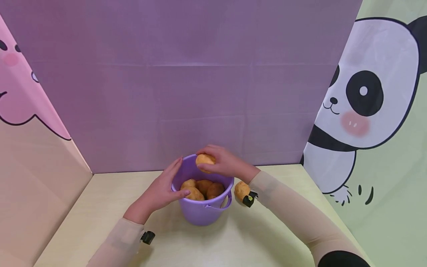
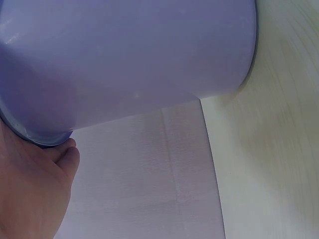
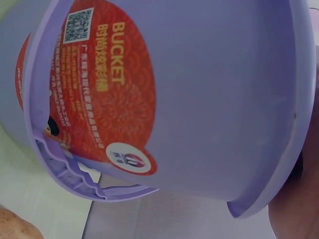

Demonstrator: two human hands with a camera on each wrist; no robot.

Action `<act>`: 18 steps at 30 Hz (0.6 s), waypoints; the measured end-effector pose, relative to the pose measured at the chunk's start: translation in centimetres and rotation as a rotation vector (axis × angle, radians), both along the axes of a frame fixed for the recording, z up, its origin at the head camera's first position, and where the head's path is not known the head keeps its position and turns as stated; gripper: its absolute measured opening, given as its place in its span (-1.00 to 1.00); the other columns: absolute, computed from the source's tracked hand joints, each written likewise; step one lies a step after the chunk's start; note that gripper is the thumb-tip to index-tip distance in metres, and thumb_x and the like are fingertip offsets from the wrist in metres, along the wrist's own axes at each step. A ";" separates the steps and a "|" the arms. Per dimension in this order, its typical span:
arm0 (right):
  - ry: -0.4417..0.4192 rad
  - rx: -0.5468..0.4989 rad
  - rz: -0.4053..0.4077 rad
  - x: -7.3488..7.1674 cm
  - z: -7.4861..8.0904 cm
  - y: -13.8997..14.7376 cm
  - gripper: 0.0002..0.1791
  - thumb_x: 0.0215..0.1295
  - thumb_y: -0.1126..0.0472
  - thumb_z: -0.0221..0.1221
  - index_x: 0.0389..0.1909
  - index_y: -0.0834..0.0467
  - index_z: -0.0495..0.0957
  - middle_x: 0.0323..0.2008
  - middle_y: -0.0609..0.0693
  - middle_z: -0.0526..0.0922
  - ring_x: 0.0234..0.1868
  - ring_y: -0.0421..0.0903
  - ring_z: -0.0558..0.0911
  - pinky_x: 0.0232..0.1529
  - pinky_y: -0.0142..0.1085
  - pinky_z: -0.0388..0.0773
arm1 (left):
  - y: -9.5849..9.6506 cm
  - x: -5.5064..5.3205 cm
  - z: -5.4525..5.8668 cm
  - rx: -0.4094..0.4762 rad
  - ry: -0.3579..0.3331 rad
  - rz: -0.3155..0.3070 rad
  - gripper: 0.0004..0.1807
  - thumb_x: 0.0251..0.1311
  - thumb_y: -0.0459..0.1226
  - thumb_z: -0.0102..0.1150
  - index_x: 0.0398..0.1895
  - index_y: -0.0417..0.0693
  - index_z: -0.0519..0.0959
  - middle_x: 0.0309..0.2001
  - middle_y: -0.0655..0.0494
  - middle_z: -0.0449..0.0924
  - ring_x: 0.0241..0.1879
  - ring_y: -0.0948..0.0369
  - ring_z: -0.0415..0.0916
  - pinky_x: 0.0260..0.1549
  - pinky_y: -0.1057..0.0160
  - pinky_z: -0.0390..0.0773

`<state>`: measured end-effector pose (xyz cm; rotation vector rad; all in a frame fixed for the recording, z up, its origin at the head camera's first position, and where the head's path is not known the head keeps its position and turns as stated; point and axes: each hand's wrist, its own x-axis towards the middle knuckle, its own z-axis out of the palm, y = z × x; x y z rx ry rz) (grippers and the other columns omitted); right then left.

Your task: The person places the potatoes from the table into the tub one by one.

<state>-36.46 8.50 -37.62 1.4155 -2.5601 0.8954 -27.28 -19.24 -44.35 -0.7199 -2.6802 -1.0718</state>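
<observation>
A purple bucket [image 1: 200,216] stands on the table with several potatoes [image 1: 194,193] inside. My left hand [image 1: 162,191] holds its rim at the left, thumb over the near edge and fingers along the far side. In the left wrist view, that hand [image 2: 35,184] is right at the rim. Over the far part of the bucket's mouth, my right hand [image 1: 226,162] grips another potato [image 1: 205,160] between thumb and fingers. The right wrist view has the bucket's wall with a red label [image 3: 109,89], while the held potato is hidden there.
One potato [image 1: 241,190] lies on the table [image 1: 267,241] just right of the bucket, partly behind the right wrist's camera. The bucket's handle [image 1: 221,208] hangs down at the front right. A purple backdrop [image 1: 200,92] rises behind the table.
</observation>
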 end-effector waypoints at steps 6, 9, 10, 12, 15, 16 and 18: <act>0.008 -0.008 0.034 -0.1 0.0 -0.1 -0.51 0.50 0.06 0.45 0.31 0.21 0.68 0.13 0.10 0.72 0.14 0.04 0.70 0.25 -0.14 0.67 | 0.1 0.0 0.0 0.006 -0.007 0.000 0.22 0.31 0.14 0.48 0.79 -0.27 0.04 0.79 -0.20 -0.02 0.70 -0.31 0.06 0.53 -0.45 0.24; 0.007 -0.027 0.044 -0.2 -0.1 0.0 -0.53 0.50 0.08 0.45 0.27 0.25 0.69 0.13 0.16 0.71 0.17 0.14 0.69 0.29 -0.06 0.64 | 0.1 0.0 0.0 0.009 -0.004 -0.002 0.22 0.31 0.13 0.48 0.79 -0.27 0.04 0.79 -0.20 -0.02 0.70 -0.30 0.06 0.53 -0.44 0.23; 0.008 -0.040 0.049 -0.2 -0.1 0.1 -0.55 0.50 0.09 0.45 0.25 0.26 0.69 0.13 0.17 0.72 0.17 0.16 0.69 0.29 -0.04 0.64 | 0.1 0.0 0.0 0.010 -0.003 -0.002 0.22 0.31 0.13 0.48 0.79 -0.28 0.04 0.79 -0.20 -0.02 0.70 -0.30 0.06 0.54 -0.44 0.23; 0.008 -0.072 0.054 -0.3 -0.3 0.3 -0.59 0.50 0.12 0.45 0.21 0.28 0.70 0.12 0.19 0.72 0.16 0.17 0.69 0.28 0.02 0.65 | 0.0 0.0 0.0 0.011 -0.003 -0.002 0.22 0.31 0.13 0.48 0.79 -0.28 0.04 0.79 -0.20 -0.03 0.70 -0.30 0.05 0.54 -0.43 0.22; 0.001 -0.140 0.047 -0.2 -0.3 1.0 -0.65 0.50 0.19 0.44 0.16 0.29 0.71 0.08 0.20 0.72 0.12 0.15 0.69 0.25 0.13 0.65 | 0.0 0.0 0.0 0.010 0.000 -0.001 0.22 0.31 0.12 0.48 0.79 -0.29 0.05 0.78 -0.21 -0.02 0.70 -0.30 0.05 0.54 -0.43 0.22; 0.003 -0.167 0.045 -0.1 -0.3 1.4 -0.67 0.50 0.21 0.43 0.14 0.31 0.71 0.06 0.21 0.72 0.10 0.15 0.69 0.22 0.16 0.65 | 0.0 0.0 0.0 0.010 0.001 0.000 0.22 0.31 0.12 0.49 0.79 -0.29 0.05 0.78 -0.21 -0.02 0.70 -0.30 0.04 0.54 -0.44 0.21; 0.013 -0.212 0.026 0.0 -0.5 2.2 -0.70 0.51 0.24 0.41 0.13 0.31 0.71 0.03 0.19 0.71 0.08 0.14 0.68 0.16 0.16 0.65 | 0.0 0.1 0.0 0.009 0.001 0.002 0.22 0.30 0.13 0.49 0.79 -0.29 0.05 0.78 -0.21 -0.02 0.70 -0.31 0.04 0.54 -0.44 0.22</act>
